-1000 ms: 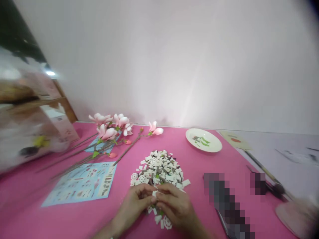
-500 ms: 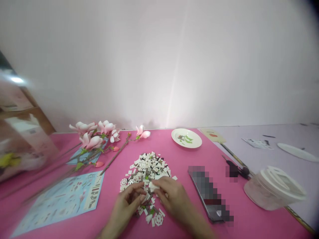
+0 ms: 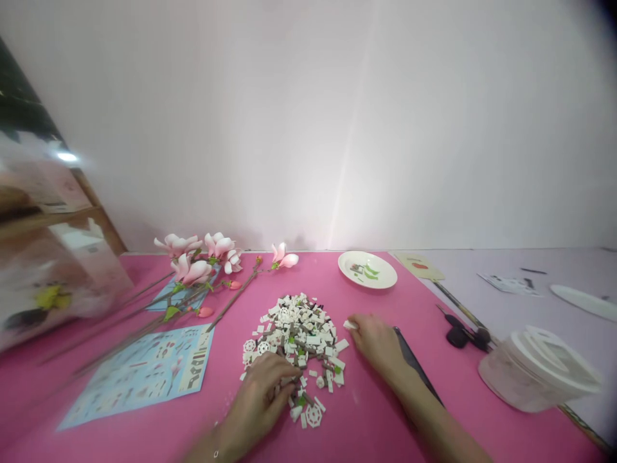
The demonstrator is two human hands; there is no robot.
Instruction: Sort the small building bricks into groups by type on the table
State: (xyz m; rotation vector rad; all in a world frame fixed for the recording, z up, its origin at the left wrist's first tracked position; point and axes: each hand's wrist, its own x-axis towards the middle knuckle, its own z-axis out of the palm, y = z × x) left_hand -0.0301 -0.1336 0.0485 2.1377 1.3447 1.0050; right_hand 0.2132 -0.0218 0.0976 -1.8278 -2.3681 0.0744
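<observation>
The left hand [image 3: 258,402] lies curled on the white brick pile [image 3: 294,337]; it hides whether it grasps any piece. The right hand [image 3: 378,344] pinches one small white brick [image 3: 350,325] just beside the pile, on the pink worktop [image 3: 371,411].

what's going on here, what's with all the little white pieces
A person is working with their bare hands at a heap of small white plastic bricks on a pink tabletop. Their left hand is at the near edge of the heap, and their right hand has a small white piece at its fingertips, just right of the heap. Beyond them lie pink magnolia stems, a blue printed sheet and a white plate holding green pieces.
</observation>
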